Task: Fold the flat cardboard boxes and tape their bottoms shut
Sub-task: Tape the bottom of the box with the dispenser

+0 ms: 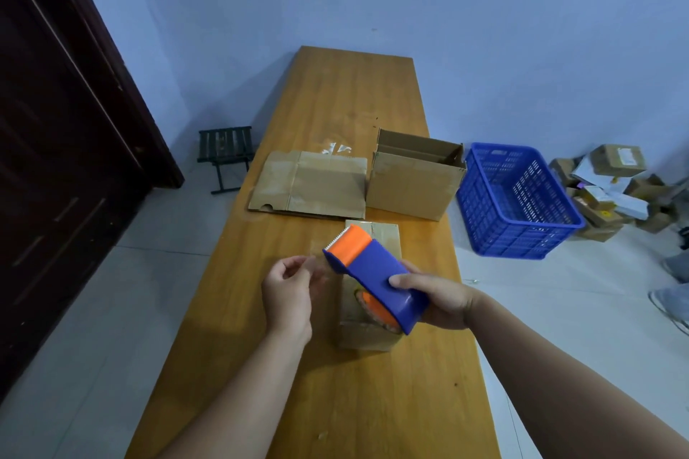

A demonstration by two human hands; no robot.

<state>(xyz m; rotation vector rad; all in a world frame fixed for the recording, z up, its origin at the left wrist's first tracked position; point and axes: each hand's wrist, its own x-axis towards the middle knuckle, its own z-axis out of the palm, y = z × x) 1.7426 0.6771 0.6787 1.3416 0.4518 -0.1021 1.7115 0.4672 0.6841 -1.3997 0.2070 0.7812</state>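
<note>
My right hand [440, 300] grips a blue and orange tape dispenser [373, 272], held just above a small folded cardboard box [367, 335] on the wooden table [335, 104]. My left hand [289, 292] pinches the clear tape end [317, 266] drawn out from the dispenser's toothed edge. A flat cardboard box [311, 184] lies farther back on the table. Beside it on the right stands an opened cardboard box [414, 183] with its flaps up.
A blue plastic crate [518, 199] sits on the floor right of the table, with a pile of small parcels [611, 186] behind it. A small dark folding stool [225, 156] stands left of the table, next to a dark door [67, 160]. Someone's shoes [671, 302] show at the right edge.
</note>
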